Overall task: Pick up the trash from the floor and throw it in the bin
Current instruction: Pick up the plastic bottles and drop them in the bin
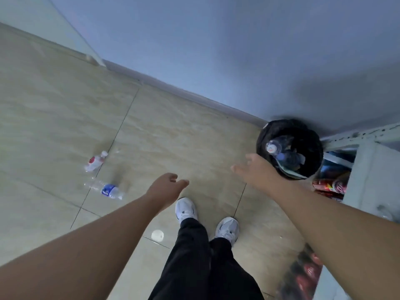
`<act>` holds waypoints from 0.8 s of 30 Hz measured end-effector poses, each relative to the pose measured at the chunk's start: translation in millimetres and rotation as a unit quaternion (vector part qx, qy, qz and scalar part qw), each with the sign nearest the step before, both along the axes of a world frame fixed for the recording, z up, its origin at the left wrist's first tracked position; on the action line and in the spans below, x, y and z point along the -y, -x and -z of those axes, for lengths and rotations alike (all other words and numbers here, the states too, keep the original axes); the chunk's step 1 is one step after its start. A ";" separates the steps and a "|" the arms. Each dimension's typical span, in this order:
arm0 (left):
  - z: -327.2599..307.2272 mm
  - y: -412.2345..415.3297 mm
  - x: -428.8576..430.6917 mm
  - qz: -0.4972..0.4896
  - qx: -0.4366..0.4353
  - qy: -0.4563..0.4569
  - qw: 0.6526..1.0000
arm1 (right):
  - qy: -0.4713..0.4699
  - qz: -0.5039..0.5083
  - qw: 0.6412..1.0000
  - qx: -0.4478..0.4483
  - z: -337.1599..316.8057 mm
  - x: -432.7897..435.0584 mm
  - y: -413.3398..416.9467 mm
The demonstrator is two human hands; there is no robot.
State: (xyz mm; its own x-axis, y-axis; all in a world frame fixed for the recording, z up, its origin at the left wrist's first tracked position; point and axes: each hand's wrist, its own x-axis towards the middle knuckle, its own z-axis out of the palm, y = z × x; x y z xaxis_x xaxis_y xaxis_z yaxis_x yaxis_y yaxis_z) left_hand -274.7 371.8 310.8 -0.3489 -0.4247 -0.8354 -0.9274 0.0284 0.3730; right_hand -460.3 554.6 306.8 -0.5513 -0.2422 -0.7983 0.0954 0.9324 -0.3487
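A round black bin lined with a dark bag stands against the wall at the right, and clear plastic bottles lie inside it. My right hand hovers open at the bin's near rim, holding nothing. My left hand hangs open over the floor in the middle. On the tiles to the left lie a clear bottle with a red label and a clear bottle with a blue label. A small white crumpled ball rests on the floor by my left foot.
A white shelf unit with red cans and packages stands at the right, close to the bin. The blue-grey wall runs diagonally behind. My two white shoes stand on beige tiles.
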 end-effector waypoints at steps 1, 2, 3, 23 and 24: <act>-0.6 -18.9 9.2 -0.020 0.007 -0.002 1.000 | -0.002 -0.027 1.000 0.004 0.6 17.5 -8.6; -0.1 -38.0 18.7 -0.040 0.012 -0.004 0.999 | -0.002 -0.054 0.999 0.007 2.1 35.0 -18.0; 1.6 -56.3 28.2 -0.060 0.016 -0.006 0.998 | 0.000 -0.081 0.997 0.010 4.6 52.3 -27.6; 53.6 -268.4 131.5 -0.409 0.103 -0.077 0.903 | -0.014 -0.426 0.904 0.043 87.6 346.4 -172.9; 54.1 -270.3 132.6 -0.421 0.105 -0.080 0.897 | -0.019 -0.432 0.900 0.044 89.7 357.5 -176.7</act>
